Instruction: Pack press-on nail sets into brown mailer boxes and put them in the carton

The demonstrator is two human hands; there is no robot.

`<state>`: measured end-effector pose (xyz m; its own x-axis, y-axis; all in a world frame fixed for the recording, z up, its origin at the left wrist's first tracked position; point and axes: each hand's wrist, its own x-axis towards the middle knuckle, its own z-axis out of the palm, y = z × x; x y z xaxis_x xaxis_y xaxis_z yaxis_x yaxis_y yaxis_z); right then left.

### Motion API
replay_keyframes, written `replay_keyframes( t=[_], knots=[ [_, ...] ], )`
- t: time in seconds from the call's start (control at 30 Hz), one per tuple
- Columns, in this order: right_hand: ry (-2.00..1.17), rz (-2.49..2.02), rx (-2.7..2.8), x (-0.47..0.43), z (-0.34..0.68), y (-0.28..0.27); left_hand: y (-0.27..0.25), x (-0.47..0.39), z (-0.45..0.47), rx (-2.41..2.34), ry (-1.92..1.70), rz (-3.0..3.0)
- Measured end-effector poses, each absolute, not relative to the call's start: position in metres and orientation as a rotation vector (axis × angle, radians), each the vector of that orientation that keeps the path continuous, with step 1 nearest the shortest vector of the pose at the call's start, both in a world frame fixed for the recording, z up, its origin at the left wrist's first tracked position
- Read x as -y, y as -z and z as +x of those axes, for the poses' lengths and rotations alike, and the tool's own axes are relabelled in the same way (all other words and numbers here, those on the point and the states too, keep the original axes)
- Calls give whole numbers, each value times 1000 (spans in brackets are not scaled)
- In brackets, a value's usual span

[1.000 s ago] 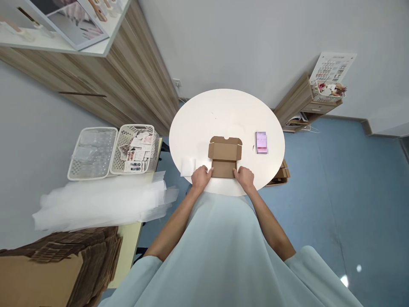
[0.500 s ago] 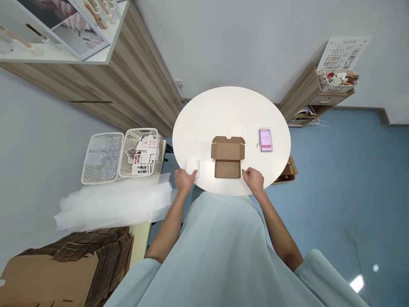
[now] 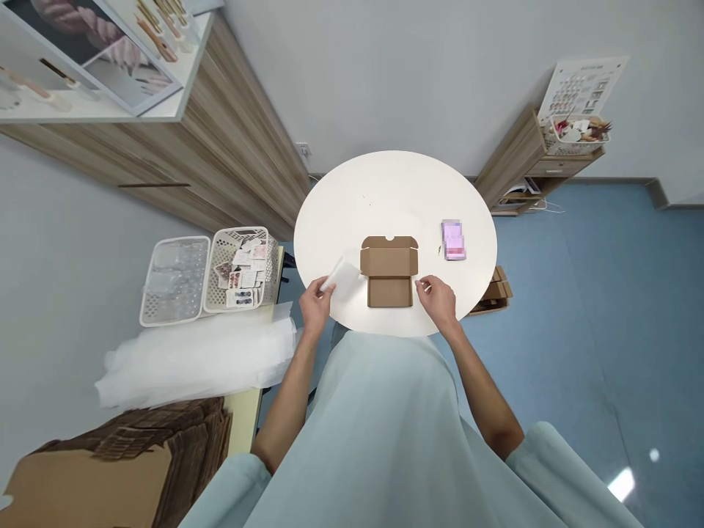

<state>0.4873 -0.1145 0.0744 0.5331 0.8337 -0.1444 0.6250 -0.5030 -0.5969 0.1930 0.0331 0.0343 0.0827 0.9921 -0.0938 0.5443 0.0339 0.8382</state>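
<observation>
My left hand [image 3: 317,302] pinches the packet [image 3: 343,277] edgewise, probably for control, nine o'clock of the box [image 3: 389,264]; whether my right hand [image 3: 438,299], at three, is closed I can't tell

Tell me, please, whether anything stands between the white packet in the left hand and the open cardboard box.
Nothing visible does: the left hand holds the white packet just left of the cardboard box, whose lid is open. The right hand is at the box's other side, outside that gap.
</observation>
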Motion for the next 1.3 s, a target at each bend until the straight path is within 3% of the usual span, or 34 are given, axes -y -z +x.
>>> replay_keyframes(
  t=[0.2,0.33,0.57,0.87,1.3],
  knots=[
    [-456,-1790,1437,101,479,-104,-78,-29,236,-1073,-588,1716],
    [-610,-1695,1646,97,479,-102,-87,-27,258,-903,-415,1757],
    [-960,-1872,1291,108,477,-63,-62,-19,274,-1000,-241,1611],
    [-872,-2112,1106,96,466,-27,-32,-3,301,-1332,-426,1444],
    [-859,-2398,1423,70,465,-19,-1,-1,316,-1474,-280,1676]
  ],
)
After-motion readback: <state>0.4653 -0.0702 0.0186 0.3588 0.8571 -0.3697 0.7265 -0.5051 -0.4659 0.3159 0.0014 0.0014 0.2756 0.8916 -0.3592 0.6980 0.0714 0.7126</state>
